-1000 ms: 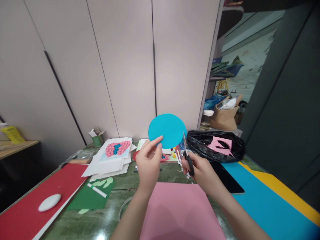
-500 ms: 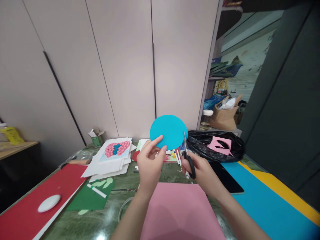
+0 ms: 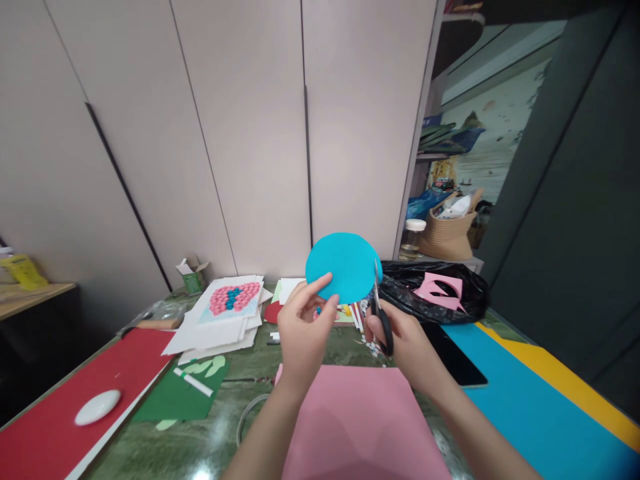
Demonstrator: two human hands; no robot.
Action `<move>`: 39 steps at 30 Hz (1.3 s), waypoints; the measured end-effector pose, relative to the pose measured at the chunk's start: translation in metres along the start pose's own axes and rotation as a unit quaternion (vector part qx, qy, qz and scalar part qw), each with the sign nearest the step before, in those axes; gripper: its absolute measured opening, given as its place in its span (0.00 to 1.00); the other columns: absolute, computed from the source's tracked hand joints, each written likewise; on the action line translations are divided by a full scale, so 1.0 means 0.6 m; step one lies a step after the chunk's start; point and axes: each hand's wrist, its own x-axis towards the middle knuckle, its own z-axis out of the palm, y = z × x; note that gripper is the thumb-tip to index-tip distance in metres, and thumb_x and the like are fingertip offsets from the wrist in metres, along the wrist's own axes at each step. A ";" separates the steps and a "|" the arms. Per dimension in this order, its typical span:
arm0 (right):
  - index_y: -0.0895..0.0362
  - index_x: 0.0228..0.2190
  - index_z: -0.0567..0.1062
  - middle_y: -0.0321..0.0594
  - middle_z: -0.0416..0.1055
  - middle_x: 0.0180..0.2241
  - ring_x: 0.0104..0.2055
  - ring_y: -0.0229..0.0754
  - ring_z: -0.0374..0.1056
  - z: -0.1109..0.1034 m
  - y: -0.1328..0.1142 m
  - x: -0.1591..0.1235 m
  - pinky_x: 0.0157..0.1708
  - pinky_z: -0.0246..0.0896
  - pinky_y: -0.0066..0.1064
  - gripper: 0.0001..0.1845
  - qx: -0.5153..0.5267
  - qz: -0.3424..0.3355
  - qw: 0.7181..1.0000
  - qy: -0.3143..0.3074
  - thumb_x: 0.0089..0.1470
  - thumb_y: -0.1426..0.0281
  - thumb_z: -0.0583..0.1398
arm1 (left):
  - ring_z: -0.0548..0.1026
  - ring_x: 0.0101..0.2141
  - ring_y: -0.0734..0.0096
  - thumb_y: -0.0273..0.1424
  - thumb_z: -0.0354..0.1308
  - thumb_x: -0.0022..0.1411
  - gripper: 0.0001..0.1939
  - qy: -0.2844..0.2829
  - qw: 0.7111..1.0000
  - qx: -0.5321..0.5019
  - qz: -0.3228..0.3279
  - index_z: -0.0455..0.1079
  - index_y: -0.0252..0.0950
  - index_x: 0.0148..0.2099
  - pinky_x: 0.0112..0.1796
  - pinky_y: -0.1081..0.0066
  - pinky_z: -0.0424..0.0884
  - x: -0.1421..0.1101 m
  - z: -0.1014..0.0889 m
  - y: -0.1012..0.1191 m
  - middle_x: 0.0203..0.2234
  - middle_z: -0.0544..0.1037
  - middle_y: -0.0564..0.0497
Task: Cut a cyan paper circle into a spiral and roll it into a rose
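A round piece of bright blue paper [image 3: 344, 267] is held up above the table, pinched at its lower left edge by my left hand [image 3: 306, 327]. The scissors [image 3: 383, 323] with black handles are in my right hand [image 3: 403, 337]. Their blades point upward and lie at the right edge of the blue paper; whether the blades are parted I cannot tell. Below both hands a large pink sheet [image 3: 363, 420] lies on the green table [image 3: 215, 447].
At left are a red sheet [image 3: 45, 407] with a white oval object [image 3: 98, 407], green paper [image 3: 175, 403], a marker [image 3: 194, 383] and a pink butterfly picture [image 3: 233, 298]. At right lie a black bag [image 3: 400, 287], a tablet [image 3: 453, 357] and blue sheets [image 3: 530, 407].
The blue paper, my left hand and the scissors have shifted slightly to the right and a little down. Both hands keep their hold.
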 end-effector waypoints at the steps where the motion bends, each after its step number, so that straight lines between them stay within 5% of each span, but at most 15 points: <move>1: 0.57 0.22 0.62 0.32 0.61 0.22 0.24 0.33 0.54 0.000 0.001 0.000 0.25 0.49 0.26 0.19 -0.001 -0.001 1.000 0.001 0.55 0.55 0.54 | 0.72 0.30 0.76 0.29 0.63 0.53 0.15 0.001 1.000 0.001 0.001 0.76 0.39 0.45 0.31 0.75 0.73 0.000 0.000 0.001 0.38 0.76 0.48; 20: 0.56 0.22 0.63 0.30 0.60 0.20 0.22 0.33 0.54 -0.001 0.010 0.000 0.23 0.47 0.26 0.20 -0.033 0.018 0.999 -0.004 0.57 0.55 0.53 | 0.71 0.26 0.78 0.29 0.62 0.52 0.10 0.022 1.000 -0.014 -0.009 0.77 0.36 0.39 0.24 0.79 0.72 0.001 0.003 0.009 0.30 0.74 0.50; 39: 0.56 0.21 0.62 0.30 0.61 0.19 0.23 0.33 0.54 -0.003 0.014 0.003 0.24 0.46 0.26 0.18 -0.060 0.012 0.998 -0.006 0.57 0.58 0.53 | 0.75 0.37 0.72 0.31 0.60 0.56 0.14 0.027 0.999 0.016 -0.006 0.76 0.39 0.45 0.37 0.75 0.74 0.003 -0.003 0.001 0.39 0.78 0.48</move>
